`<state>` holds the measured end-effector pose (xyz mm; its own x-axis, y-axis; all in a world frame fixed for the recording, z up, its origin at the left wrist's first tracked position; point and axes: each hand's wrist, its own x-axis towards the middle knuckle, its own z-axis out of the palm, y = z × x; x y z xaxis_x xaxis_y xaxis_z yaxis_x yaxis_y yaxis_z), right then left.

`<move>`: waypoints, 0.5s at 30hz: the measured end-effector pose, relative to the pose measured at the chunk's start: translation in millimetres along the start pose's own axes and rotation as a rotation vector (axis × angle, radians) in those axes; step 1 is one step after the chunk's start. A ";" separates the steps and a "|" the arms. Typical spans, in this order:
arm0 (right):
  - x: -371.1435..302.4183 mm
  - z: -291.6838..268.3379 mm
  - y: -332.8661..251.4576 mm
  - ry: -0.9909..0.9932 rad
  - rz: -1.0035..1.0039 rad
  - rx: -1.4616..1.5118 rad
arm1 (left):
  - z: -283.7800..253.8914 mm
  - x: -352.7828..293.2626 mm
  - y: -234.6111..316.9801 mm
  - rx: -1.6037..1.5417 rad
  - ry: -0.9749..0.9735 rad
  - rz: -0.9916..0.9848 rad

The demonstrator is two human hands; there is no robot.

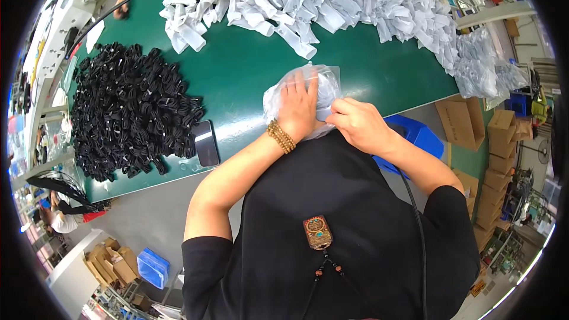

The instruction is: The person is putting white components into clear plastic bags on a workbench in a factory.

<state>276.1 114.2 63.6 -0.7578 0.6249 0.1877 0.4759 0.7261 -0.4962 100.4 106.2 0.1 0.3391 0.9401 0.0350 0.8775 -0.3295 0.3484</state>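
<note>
A clear plastic bag (329, 85) lies crumpled at the front edge of the green table, with pale contents I cannot make out. My left hand (297, 108) rests flat on top of it, fingers stretched out and slightly apart. At the bag's right side, my right hand (360, 123) is closed in a pinch on its edge. Beyond both hands spreads a wide heap of small translucent pouches (290, 0). A large pile of black coiled cables (130, 109) covers the table's left part.
The green tabletop (237, 77) shows between the piles. A dark phone (206, 143) lies by the cables. Filled clear bags (483, 65) sit at the right corner. A blue stool (418, 136) and cardboard boxes (462, 121) stand to the right. Another person's hand (121, 5) is at far left.
</note>
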 end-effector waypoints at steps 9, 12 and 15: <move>17.4 -10.6 0.9 -0.209 -0.130 0.103 | -15.5 -11.1 -13.5 -0.143 -0.099 0.108; 26.5 -28.5 11.8 -0.488 -0.148 0.276 | -68.6 -23.4 -38.2 -0.591 -0.112 0.168; 56.8 -44.9 42.4 -0.438 0.167 0.761 | -95.8 -34.3 -99.8 -1.201 -0.356 -0.235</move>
<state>273.2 193.4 91.3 -0.8818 0.4269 -0.2004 0.2882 0.1514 -0.9455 -31.3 115.2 53.8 0.4535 0.8280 -0.3298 0.1347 0.3022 0.9437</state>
